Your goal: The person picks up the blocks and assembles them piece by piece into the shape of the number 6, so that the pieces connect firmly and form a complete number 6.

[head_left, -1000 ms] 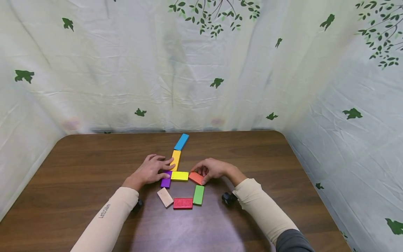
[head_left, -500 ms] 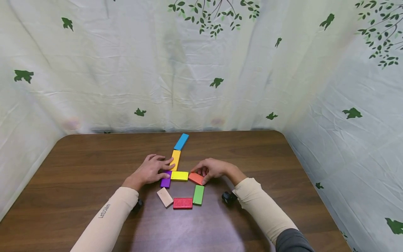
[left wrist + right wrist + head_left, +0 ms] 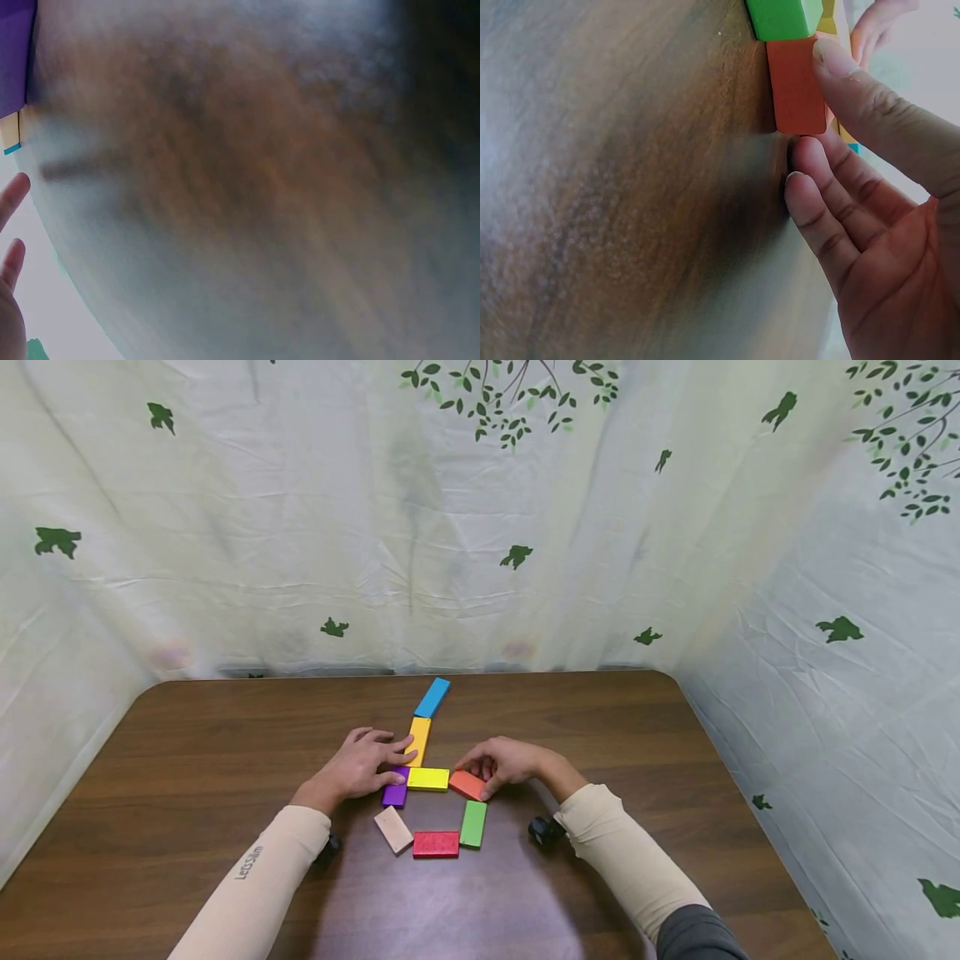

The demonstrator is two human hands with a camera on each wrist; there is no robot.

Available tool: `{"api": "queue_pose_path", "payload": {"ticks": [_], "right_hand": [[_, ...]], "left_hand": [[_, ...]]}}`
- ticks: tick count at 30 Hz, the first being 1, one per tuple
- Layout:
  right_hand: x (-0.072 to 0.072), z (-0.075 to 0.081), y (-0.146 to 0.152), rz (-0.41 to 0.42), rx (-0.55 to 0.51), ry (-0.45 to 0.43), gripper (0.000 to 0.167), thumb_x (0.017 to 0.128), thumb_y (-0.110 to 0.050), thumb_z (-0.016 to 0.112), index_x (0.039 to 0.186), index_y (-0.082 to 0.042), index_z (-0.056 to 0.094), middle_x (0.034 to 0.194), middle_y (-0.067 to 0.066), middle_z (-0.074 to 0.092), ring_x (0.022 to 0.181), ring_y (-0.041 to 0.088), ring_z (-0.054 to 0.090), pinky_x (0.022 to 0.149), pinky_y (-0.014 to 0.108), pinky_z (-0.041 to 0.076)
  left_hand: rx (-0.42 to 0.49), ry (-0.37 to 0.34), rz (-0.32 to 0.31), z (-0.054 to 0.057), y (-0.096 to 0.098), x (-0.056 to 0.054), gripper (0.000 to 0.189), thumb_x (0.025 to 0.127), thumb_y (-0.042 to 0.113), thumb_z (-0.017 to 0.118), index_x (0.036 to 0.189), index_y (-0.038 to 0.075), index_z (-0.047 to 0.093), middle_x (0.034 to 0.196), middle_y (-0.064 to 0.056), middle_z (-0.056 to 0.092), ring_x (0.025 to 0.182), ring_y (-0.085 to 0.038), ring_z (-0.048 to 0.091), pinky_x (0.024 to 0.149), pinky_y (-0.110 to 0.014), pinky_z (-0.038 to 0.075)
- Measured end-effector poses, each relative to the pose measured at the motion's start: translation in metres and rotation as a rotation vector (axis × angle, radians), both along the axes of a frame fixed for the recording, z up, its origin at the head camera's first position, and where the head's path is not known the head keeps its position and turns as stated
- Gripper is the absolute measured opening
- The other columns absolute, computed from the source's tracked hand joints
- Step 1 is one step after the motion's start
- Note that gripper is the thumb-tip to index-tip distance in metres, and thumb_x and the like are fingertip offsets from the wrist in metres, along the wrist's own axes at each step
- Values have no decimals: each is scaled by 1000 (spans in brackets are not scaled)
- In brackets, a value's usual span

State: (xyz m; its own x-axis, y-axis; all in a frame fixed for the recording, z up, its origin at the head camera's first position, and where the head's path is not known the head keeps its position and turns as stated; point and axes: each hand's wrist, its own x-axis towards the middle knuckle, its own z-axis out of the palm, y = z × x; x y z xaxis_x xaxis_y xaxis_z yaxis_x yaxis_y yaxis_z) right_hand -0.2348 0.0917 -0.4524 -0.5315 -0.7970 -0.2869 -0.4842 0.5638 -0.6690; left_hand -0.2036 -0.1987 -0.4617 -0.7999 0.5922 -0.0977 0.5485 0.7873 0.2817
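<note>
Flat coloured wooden blocks lie end to end on the table. My left hand (image 3: 366,764) has its fingers touching the amber block (image 3: 422,739), and its thumb rests on the purple block (image 3: 394,795). Between thumb and fingers my right hand (image 3: 506,762) pinches the orange block (image 3: 467,785), which sits between the yellow block (image 3: 428,779) and the green block (image 3: 472,825). In the right wrist view the thumb lies at the end of the orange block (image 3: 796,86) beside the green block (image 3: 784,16). Only the left hand's fingertips appear in the left wrist view, near the purple block (image 3: 10,56).
A red block (image 3: 436,845) and a pale beige block (image 3: 393,830) close the near side of the ring. The blue block (image 3: 432,697) reaches toward the far edge of the brown table (image 3: 225,735). Behind hangs a white curtain (image 3: 450,527) with leaf prints.
</note>
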Motion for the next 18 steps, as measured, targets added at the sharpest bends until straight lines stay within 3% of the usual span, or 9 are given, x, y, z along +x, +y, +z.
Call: {"api": "queue_pose_path", "payload": {"ticks": [18], "right_hand": [[-1,-2,5,-35,-9,-48,56,79,-10,80,131,-18,62,94,-2,57,78,11,54,71,22,49]], "left_hand": [[-2,31,3,0,3,2,52,88,34,68,136,17,56,148,-7,43,131,-40,40,106,-61,22]]}}
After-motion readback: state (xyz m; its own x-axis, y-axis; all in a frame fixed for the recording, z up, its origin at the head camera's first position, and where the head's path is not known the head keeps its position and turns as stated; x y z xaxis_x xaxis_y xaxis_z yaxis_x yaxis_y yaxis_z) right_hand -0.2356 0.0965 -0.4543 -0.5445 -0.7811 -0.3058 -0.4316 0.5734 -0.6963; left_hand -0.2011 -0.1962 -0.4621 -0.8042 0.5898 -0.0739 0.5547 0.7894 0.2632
